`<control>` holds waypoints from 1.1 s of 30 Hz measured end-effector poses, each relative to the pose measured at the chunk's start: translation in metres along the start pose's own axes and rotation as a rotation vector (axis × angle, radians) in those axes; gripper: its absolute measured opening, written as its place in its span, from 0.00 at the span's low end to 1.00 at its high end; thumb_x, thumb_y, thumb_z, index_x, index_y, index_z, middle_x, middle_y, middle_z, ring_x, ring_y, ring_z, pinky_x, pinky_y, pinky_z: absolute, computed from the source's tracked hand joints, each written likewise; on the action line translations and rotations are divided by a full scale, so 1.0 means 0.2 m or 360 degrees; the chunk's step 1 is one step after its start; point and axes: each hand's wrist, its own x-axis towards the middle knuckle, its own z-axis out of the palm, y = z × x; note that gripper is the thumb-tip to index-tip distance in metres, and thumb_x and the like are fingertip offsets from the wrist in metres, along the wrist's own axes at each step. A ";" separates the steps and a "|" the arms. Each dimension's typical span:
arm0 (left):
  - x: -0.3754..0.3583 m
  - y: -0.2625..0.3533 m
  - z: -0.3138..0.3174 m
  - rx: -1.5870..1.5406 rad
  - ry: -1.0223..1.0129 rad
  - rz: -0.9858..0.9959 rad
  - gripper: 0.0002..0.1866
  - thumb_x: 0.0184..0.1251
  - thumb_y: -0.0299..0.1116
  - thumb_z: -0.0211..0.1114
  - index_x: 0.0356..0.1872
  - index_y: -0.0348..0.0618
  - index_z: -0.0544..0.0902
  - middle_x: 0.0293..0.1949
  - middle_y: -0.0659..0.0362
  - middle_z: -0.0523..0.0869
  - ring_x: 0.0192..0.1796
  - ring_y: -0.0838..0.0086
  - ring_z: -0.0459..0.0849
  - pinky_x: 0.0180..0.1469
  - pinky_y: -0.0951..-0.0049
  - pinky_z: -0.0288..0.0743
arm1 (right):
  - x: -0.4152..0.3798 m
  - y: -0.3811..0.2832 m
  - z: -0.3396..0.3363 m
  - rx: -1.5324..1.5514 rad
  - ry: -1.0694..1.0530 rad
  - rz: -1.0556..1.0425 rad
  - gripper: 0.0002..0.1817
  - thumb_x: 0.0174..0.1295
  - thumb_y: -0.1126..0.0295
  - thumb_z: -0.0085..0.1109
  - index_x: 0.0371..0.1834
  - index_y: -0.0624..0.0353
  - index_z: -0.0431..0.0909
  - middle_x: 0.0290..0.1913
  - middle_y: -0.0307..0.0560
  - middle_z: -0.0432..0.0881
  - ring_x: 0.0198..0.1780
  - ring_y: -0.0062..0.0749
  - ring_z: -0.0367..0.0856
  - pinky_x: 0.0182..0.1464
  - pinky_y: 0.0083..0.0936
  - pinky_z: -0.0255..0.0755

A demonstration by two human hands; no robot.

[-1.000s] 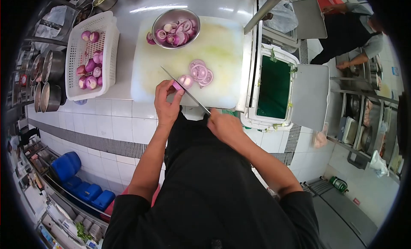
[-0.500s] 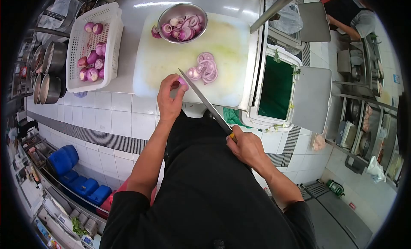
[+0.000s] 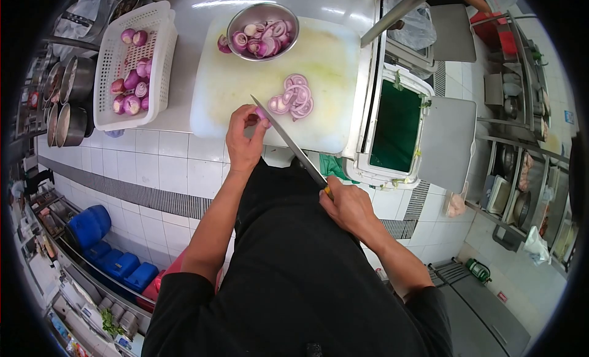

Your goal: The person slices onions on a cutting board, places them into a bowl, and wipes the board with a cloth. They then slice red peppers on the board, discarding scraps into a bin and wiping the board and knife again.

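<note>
Left hand [image 3: 243, 142], left of centre: pinching onion [image 3: 261, 114]. Right hand [image 3: 351, 208], right of centre: gripping knife [image 3: 289, 141]. Onion slices [image 3: 300, 98]: upper centre.

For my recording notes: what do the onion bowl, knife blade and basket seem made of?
Onion bowl: probably stainless steel, smooth; grey sheen, bright rim.
Knife blade: likely steel, satin; even grey surface.
Basket: apparently plastic, fairly matte; white, perforated walls.

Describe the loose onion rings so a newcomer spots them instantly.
Find the big pale cutting board. Below its metal bowl, right of the knife tip, lie the onion rings; unlike the slices in the bowl, they rest directly on the board.
</note>
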 end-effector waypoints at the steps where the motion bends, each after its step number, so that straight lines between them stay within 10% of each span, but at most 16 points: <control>1: 0.00 0.00 0.00 -0.0050 0.0021 -0.0048 0.19 0.71 0.27 0.71 0.60 0.36 0.79 0.59 0.51 0.83 0.49 0.67 0.88 0.54 0.68 0.83 | 0.02 0.00 0.01 -0.0008 0.0024 -0.0032 0.12 0.72 0.62 0.58 0.41 0.61 0.73 0.24 0.62 0.83 0.30 0.64 0.85 0.35 0.55 0.77; 33: 0.03 0.00 0.00 -0.0354 0.0080 -0.0181 0.16 0.69 0.23 0.71 0.56 0.35 0.80 0.57 0.53 0.82 0.48 0.68 0.89 0.52 0.69 0.85 | 0.25 -0.12 0.04 -0.0091 0.0153 -0.0188 0.11 0.71 0.66 0.59 0.44 0.63 0.73 0.24 0.61 0.83 0.31 0.64 0.84 0.36 0.57 0.77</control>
